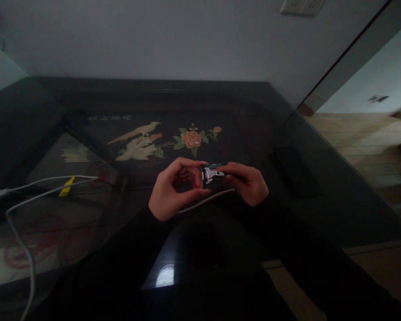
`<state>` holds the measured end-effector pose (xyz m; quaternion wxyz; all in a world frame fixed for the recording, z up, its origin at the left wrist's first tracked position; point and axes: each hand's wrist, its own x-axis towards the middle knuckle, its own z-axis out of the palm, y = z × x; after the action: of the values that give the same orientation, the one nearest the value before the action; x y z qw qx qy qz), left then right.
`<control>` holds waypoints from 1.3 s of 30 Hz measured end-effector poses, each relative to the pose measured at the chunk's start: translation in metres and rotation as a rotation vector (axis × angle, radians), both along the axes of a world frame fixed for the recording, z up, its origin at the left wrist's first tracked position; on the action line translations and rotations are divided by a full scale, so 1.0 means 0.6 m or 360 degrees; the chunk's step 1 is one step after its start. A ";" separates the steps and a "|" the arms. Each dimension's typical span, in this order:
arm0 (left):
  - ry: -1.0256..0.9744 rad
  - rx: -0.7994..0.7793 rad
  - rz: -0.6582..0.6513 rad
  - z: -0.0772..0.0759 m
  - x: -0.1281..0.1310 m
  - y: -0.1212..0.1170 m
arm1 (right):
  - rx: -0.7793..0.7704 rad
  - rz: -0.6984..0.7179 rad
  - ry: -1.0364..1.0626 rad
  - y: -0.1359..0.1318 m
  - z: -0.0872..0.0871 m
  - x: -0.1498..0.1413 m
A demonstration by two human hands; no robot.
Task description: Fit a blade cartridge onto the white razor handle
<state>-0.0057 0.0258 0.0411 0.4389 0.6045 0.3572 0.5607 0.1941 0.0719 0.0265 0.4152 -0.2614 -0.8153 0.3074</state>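
Note:
Above the dark glass tabletop, my right hand (249, 180) grips the dark handle of a small silver razor (214, 174). The razor's broad head points left. Thumb and fingers of my left hand (172, 187) pinch the dark, greenish-edged piece at the head from its upper and lower sides. Whether this piece is the blade cartridge or a case around it, I cannot tell. Just below both hands a thin pale cord (207, 200) runs across the table, partly hidden by my left hand.
A flat black object (297, 171) lies to the right on the dark table (254, 107). White cables (26, 249) with a yellow tag (67, 187) run along the left. Birds and flowers decorate the tabletop. A wall stands behind, and wooden floor shows at right.

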 end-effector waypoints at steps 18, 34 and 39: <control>-0.0069 -0.0019 0.0004 -0.001 0.002 0.001 | 0.0104 -0.0001 -0.0004 0.000 -0.001 0.001; -0.0042 -0.0021 0.0008 0.003 0.002 0.000 | 0.0052 -0.0063 -0.0033 -0.004 0.003 0.002; -0.0056 -0.0019 0.0018 0.002 0.001 0.001 | 0.0073 -0.0062 -0.0030 -0.004 0.001 0.001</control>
<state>-0.0048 0.0262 0.0426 0.4455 0.5899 0.3561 0.5716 0.1946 0.0698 0.0273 0.4192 -0.2705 -0.8209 0.2780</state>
